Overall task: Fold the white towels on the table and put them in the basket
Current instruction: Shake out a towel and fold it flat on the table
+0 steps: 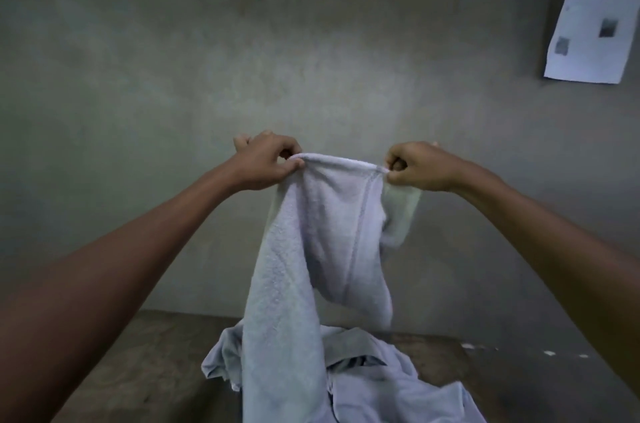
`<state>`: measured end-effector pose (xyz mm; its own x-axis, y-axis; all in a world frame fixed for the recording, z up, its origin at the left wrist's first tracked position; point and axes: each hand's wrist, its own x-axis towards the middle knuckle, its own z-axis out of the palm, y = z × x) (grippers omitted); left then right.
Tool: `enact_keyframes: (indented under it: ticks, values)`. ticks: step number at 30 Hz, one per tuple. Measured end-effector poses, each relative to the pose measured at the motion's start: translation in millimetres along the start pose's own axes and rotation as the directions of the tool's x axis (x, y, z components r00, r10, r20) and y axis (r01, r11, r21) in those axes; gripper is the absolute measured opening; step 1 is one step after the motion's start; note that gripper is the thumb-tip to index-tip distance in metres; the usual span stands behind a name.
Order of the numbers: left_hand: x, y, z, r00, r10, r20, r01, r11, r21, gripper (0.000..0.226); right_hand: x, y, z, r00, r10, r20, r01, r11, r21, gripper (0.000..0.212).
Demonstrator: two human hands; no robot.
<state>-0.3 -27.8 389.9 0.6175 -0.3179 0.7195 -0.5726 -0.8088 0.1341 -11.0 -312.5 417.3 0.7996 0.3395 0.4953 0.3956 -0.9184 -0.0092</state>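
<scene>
Tabletop (138, 370): one towel (329, 232) aloft (two hands (263, 161) (419, 166)).

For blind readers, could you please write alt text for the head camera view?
The left hand and right hand pinch the top hem of a white terry towel, holding it up over a crumpled heap of white towels on a brown wooden table. A printed paper sheet hangs on the grey wall.

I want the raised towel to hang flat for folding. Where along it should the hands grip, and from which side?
Pinch the stitched top hem of the towel at its two end corners, one hand from each outer side. The left hand and right hand pinch that hem, but a flap droops past the right hand, so that grip probably sits short of the corner.
</scene>
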Motion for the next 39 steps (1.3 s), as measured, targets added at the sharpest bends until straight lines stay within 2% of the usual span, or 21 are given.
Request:
enact_keyframes:
  ticks: [2, 4, 6, 8, 10, 13, 16, 20, 25, 28, 32, 34, 36, 39]
  values:
    - [-5, -5, -3, 0.999, -0.035, 0.014, 0.037, 0.991, -0.126, 0.022, -4, 6, 9, 0.992, -0.009, 0.127, 0.001, 0.998, 0.059, 0.003]
    - [-11, -11, -5, 0.995, -0.083, 0.061, 0.093, 0.977, -0.192, 0.017, -8, 10, 14, 0.987, -0.029, 0.156, -0.006, 0.976, 0.219, 0.007]
    - [-17, -12, -4, 0.982, -0.118, 0.144, 0.155, 0.947, -0.280, 0.017, -10, 10, 13, 0.994, -0.022, 0.102, -0.016, 0.932, 0.363, 0.011]
    - [-23, -6, 3, 0.960, -0.136, 0.244, 0.225, 0.894, -0.387, 0.006, -10, 2, 10, 1.000, 0.005, 0.027, -0.018, 0.862, 0.507, 0.009]
    - [-28, -1, 15, 0.937, -0.156, 0.313, 0.291, 0.844, -0.450, 0.010, -8, -12, 8, 0.999, -0.002, -0.052, 0.033, 0.793, 0.608, 0.004]
    - [-34, 10, 35, 0.924, -0.147, 0.353, 0.335, 0.757, -0.561, 0.009, -1, -34, 10, 0.989, -0.070, -0.129, 0.132, 0.806, 0.577, 0.002]
    - [-37, 20, 47, 0.923, -0.094, 0.374, 0.339, 0.660, -0.670, 0.007, 3, -46, 17, 0.985, -0.137, -0.107, 0.172, 0.847, 0.503, 0.006]
    - [-38, 30, 50, 0.933, -0.045, 0.358, 0.308, 0.617, -0.725, 0.014, 3, -48, 26, 0.986, -0.148, -0.078, 0.167, 0.834, 0.526, 0.008]
    - [-32, 36, 49, 0.967, -0.094, 0.237, 0.243, 0.616, -0.749, 0.009, -7, -43, 38, 0.998, -0.044, -0.042, 0.060, 0.826, 0.560, 0.009]
    - [-26, 39, 45, 0.977, -0.101, 0.189, 0.208, 0.667, -0.715, 0.009, -18, -40, 52, 0.999, 0.018, 0.030, -0.032, 0.829, 0.559, 0.003]
    - [-23, 40, 42, 0.984, -0.076, 0.161, 0.164, 0.733, -0.660, 0.008, -26, -36, 67, 0.990, 0.065, 0.129, -0.130, 0.790, 0.600, 0.010]
    - [-22, 36, 39, 0.988, -0.107, 0.108, 0.152, 0.731, -0.666, 0.011, -27, -32, 74, 0.985, 0.071, 0.158, -0.157, 0.755, 0.637, 0.009]
    - [-22, 31, 35, 0.989, -0.130, 0.065, 0.140, 0.728, -0.672, 0.012, -28, -28, 80, 0.983, 0.073, 0.169, -0.166, 0.746, 0.645, 0.016]
    - [-22, 28, 36, 0.978, -0.135, 0.161, 0.207, 0.743, -0.637, 0.003, -26, -30, 77, 0.991, 0.087, 0.097, -0.129, 0.755, 0.642, 0.015]
